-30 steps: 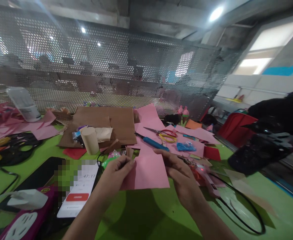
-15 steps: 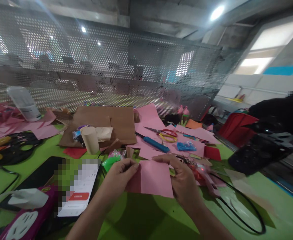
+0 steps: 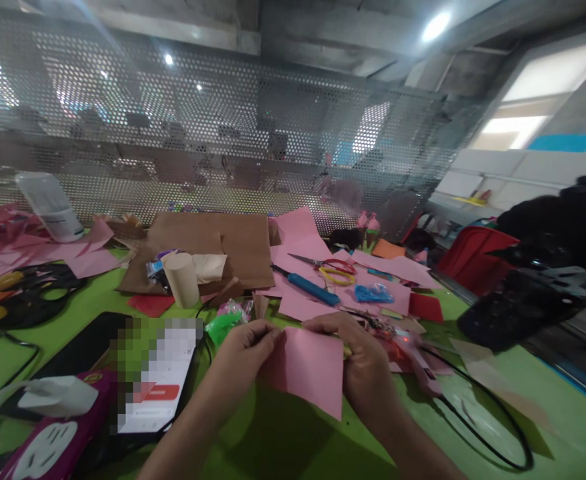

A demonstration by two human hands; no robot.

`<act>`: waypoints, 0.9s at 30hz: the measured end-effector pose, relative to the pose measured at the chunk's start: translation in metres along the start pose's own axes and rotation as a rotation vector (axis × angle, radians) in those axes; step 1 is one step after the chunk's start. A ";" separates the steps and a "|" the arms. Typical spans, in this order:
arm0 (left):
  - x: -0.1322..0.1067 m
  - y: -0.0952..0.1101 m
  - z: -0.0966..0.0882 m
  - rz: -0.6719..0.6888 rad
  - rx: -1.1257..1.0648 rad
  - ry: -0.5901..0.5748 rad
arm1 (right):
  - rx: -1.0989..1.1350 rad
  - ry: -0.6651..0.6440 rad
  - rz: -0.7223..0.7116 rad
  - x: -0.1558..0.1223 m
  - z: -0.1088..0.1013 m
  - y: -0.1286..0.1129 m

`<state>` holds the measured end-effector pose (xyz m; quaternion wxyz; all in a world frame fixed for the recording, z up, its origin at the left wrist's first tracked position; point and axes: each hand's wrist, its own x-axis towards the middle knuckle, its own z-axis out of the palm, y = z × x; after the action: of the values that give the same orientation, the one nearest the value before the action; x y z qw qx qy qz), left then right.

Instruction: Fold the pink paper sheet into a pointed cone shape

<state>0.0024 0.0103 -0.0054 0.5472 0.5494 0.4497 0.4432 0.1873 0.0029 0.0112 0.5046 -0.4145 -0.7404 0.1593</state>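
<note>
A piece of pink paper [image 3: 307, 367] is held up above the green table between both hands. My left hand [image 3: 250, 350] is closed, pinching the paper's upper left corner between thumb and fingers. On the other side my right hand [image 3: 357, 353] grips the right edge, its fingers bent over the top and partly behind the sheet. The paper tilts, with its lower right corner hanging down. Just beyond the hands lie a bright green bag [image 3: 223, 325], a blue-handled tool [image 3: 313, 289] and scissors [image 3: 335, 265].
A phone [image 3: 160, 393] and a purple power strip [image 3: 57, 427] with a white plug lie at left. A cardboard tube [image 3: 181, 280] stands before brown cardboard [image 3: 213, 240]. At right, a pink glue gun [image 3: 423, 373] trails a black cable. A red chair [image 3: 477, 257] stands beyond.
The pink paper has tilted, its lower right corner dropping and its left side lifting. The small fold near its left edge no longer shows. Both hands have shifted slightly and keep hold.
</note>
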 end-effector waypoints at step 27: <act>-0.002 -0.001 0.003 -0.061 -0.104 -0.003 | -0.054 -0.008 -0.082 0.001 0.006 -0.006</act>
<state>0.0049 0.0079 -0.0063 0.5891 0.5069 0.4416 0.4483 0.1789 0.0011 0.0129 0.4966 -0.3966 -0.7627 0.1199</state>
